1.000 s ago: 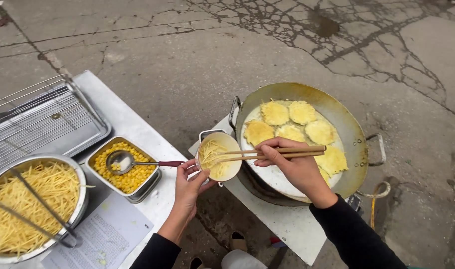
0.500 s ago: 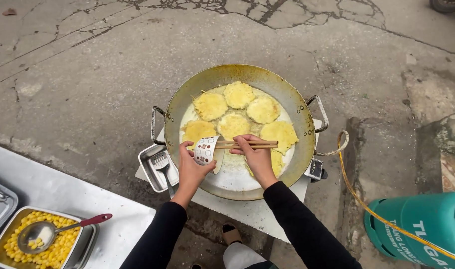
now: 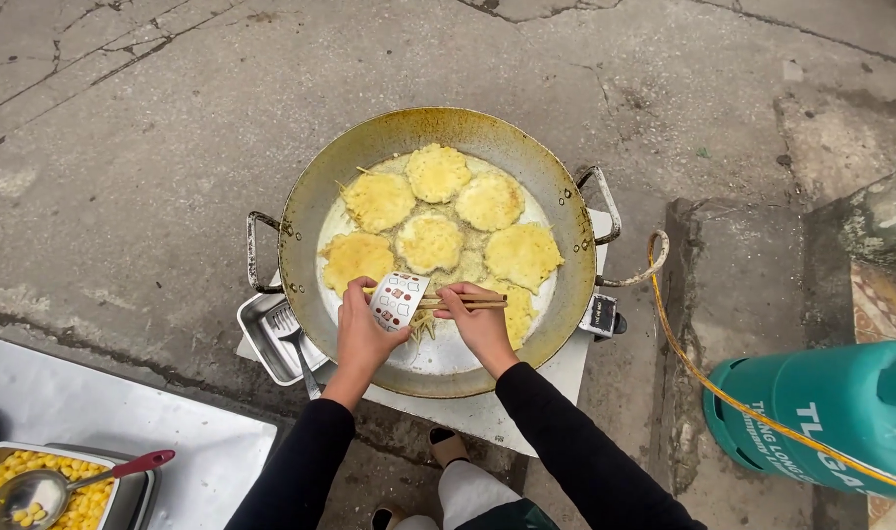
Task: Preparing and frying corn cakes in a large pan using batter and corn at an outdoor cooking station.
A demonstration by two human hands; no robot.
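A small bowl [image 3: 399, 299] is gripped tipped over the wok [image 3: 310, 211] by the left hand [image 3: 361, 329]; chopsticks [image 3: 467, 301] are pinched in the right hand [image 3: 477, 322].

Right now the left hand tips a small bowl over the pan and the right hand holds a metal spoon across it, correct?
Not quite. The head view shows the right hand holding wooden chopsticks, not a metal spoon. The rest stands: the left hand tips the small bowl over the pan.

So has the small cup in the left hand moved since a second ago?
Yes: the cup has gone from beside the pan's left rim to over the pan.
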